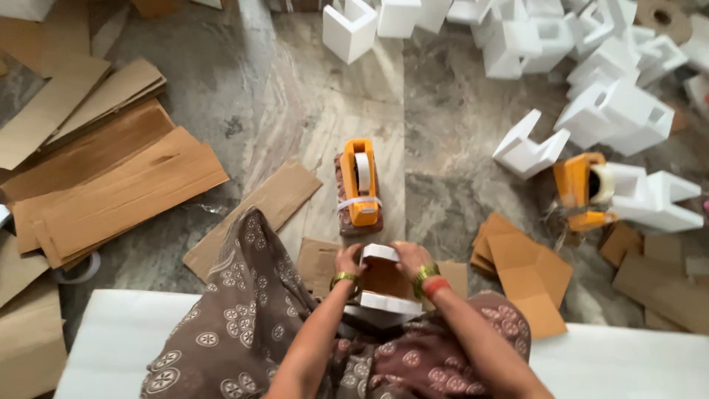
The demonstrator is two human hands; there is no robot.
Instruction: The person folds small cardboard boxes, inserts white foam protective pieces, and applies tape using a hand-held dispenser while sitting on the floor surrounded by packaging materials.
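both my hands, left hand (347, 260) and right hand (410, 258), grip closed on a white foam piece wrapped in cardboard (382, 282) over my lap; orange tape dispenser (360, 186) on the floor at twelve o'clock.

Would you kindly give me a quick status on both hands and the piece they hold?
Left hand and right hand both gripping white foam piece with cardboard insert. Orange tape dispenser on floor just ahead. Nothing between.
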